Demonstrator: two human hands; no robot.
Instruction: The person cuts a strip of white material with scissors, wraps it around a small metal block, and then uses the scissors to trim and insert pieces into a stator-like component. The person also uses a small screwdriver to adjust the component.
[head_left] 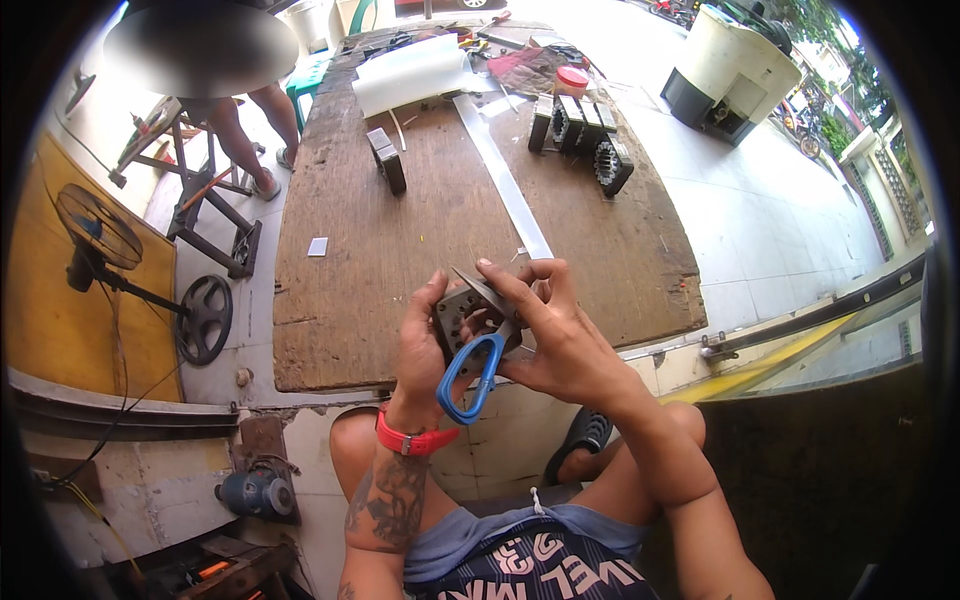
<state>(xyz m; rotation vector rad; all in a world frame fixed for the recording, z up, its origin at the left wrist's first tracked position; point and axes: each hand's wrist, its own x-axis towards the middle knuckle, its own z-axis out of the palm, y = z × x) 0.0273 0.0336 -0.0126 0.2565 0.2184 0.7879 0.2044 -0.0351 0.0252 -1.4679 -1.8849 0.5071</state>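
Note:
My left hand (420, 345) grips a small grey metal motor core (460, 312) with slots, held over the near edge of a worn wooden table (340, 290). My right hand (550, 330) holds blue-handled scissors (478, 365), their blades (485, 290) lying across the top of the core. My fingertips press on the blades and the core. A red band sits on my left wrist (415, 440). A long white paper strip (505, 180) runs down the table toward my hands.
Several dark slotted motor cores (585, 135) stand at the table's far right, another block (388, 160) near the middle. A white sheet roll (410, 70) lies at the back. A fan (95, 235) and a wheel (205, 318) are on the left, where another person stands.

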